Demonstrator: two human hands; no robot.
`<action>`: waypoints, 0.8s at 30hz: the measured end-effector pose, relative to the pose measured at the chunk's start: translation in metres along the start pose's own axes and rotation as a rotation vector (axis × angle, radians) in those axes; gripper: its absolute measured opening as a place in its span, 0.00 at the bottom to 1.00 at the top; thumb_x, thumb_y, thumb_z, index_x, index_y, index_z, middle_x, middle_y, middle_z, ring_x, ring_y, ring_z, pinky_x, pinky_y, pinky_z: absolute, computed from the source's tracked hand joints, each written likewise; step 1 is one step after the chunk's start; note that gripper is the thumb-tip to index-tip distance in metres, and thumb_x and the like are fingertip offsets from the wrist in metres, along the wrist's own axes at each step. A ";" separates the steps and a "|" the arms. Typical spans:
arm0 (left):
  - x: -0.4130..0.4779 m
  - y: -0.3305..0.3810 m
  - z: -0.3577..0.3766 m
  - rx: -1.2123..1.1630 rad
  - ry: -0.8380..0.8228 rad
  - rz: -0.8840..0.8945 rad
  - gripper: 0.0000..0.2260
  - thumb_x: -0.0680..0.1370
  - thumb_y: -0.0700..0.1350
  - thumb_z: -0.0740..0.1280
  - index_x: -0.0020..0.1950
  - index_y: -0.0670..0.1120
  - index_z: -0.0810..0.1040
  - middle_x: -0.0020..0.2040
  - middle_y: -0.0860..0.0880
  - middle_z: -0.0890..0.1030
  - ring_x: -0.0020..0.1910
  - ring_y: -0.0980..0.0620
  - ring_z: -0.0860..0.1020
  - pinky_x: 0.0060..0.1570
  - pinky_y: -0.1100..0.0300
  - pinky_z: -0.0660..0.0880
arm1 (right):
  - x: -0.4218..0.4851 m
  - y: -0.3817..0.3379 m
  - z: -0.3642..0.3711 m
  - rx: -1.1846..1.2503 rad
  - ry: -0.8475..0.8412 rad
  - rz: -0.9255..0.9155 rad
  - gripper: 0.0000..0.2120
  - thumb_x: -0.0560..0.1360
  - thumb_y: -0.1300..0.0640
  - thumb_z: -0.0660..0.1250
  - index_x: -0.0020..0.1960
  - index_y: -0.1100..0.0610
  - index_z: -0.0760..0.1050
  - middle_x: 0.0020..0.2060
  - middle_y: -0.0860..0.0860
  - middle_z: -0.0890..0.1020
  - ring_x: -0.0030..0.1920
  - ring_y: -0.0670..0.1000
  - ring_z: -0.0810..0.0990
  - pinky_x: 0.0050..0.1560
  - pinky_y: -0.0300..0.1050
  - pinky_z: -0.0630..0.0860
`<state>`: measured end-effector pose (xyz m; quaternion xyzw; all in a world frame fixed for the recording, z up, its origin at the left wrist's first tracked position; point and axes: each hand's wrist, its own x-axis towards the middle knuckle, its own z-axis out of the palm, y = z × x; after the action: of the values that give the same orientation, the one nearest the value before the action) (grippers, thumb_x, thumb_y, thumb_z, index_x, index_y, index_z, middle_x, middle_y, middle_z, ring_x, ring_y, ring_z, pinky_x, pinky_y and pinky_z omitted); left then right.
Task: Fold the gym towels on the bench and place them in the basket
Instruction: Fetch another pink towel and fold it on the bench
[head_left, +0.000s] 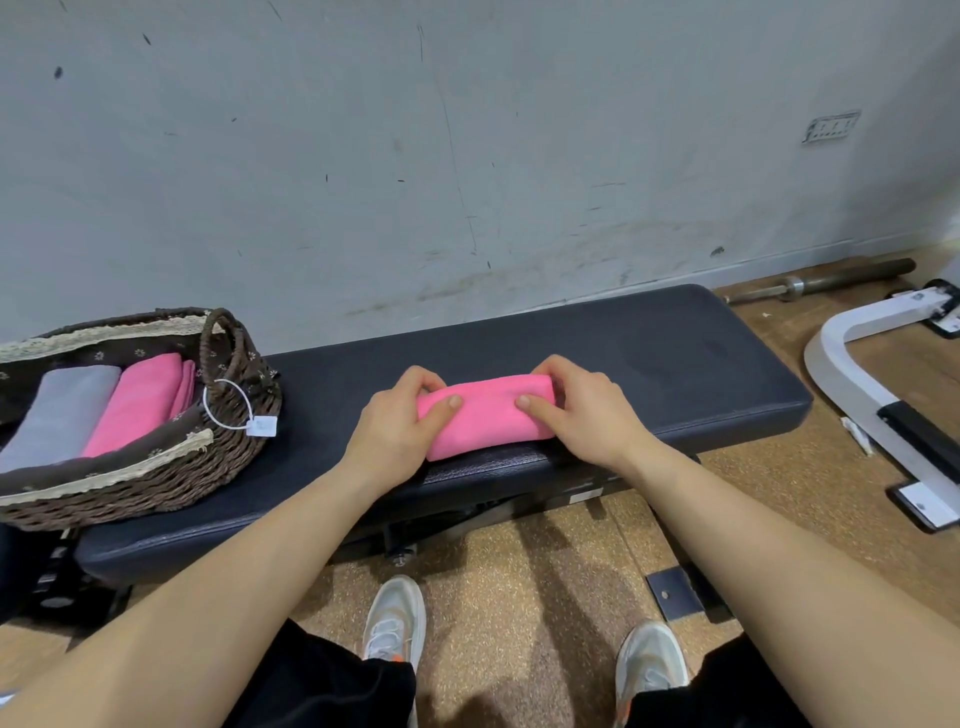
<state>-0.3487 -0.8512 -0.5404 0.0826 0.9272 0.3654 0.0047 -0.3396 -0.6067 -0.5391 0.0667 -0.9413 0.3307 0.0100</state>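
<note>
Pink towel (488, 418), folded into a thick bar, lay on the bench (665, 353) near its front edge.
Its long axis ran left to right along the bench. Left hand (397, 428) and right hand (584, 415) each gripped one end, thumb on top, fingers curled over the far side. Basket (156, 488) sat at the bench's left end.

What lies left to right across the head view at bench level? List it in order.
basket → white tag → left hand → folded pink towel → right hand → white metal frame
</note>
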 end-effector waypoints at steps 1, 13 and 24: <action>0.003 -0.001 0.001 -0.027 0.018 -0.024 0.11 0.79 0.57 0.65 0.54 0.51 0.75 0.50 0.53 0.80 0.52 0.49 0.77 0.51 0.51 0.73 | 0.003 0.000 0.002 0.018 0.024 0.021 0.12 0.78 0.41 0.66 0.55 0.48 0.74 0.46 0.46 0.82 0.48 0.52 0.80 0.50 0.50 0.75; 0.024 0.010 0.016 0.346 0.221 0.022 0.09 0.79 0.53 0.66 0.57 0.53 0.74 0.56 0.53 0.74 0.54 0.50 0.73 0.45 0.53 0.72 | 0.032 -0.010 0.021 -0.099 0.052 0.244 0.12 0.79 0.44 0.60 0.60 0.46 0.74 0.55 0.50 0.80 0.55 0.58 0.79 0.51 0.52 0.75; 0.012 0.020 0.034 0.318 0.008 0.197 0.09 0.82 0.51 0.59 0.59 0.50 0.72 0.56 0.54 0.78 0.55 0.49 0.73 0.54 0.50 0.72 | 0.029 -0.021 0.022 -0.231 0.135 0.045 0.15 0.78 0.55 0.62 0.62 0.48 0.79 0.61 0.48 0.75 0.59 0.55 0.75 0.54 0.52 0.75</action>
<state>-0.3551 -0.8125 -0.5513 0.1713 0.9607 0.2131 -0.0479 -0.3655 -0.6403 -0.5415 0.0214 -0.9716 0.2238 0.0735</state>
